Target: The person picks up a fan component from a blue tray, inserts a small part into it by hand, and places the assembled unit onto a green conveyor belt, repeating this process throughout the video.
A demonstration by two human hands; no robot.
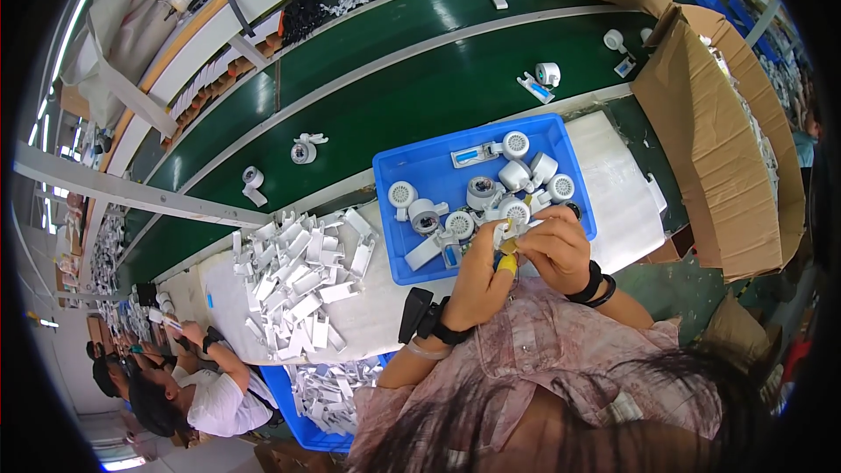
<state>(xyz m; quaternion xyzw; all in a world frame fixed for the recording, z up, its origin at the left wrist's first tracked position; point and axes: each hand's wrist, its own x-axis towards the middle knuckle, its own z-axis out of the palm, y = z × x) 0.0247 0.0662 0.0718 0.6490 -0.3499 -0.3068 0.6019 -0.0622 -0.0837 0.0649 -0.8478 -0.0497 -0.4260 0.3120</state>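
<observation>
Both my hands meet over the near right part of a blue tray (pixel 385 210). My left hand (pixel 482 273) is closed on a small white handheld fan (pixel 514 212), whose round grille faces up. Yellow wrapping (pixel 506 263) shows at the left hand's digits. My right hand (pixel 558 250) pinches close beside it; what its fingertips grip is too small to make out. Around them in the tray lie several white fans, some with open handles showing a blue battery (pixel 474 156). Part of the held fan's handle is hidden by my fingers.
Many white handle covers (pixel 302 276) are heaped left of the tray. More white parts fill a blue bin (pixel 333 394) below. A green conveyor belt (pixel 385 92) carries scattered fans (pixel 303 151). A cardboard box (pixel 701 140) stands at right. Other people (pixel 219 394) work at far left.
</observation>
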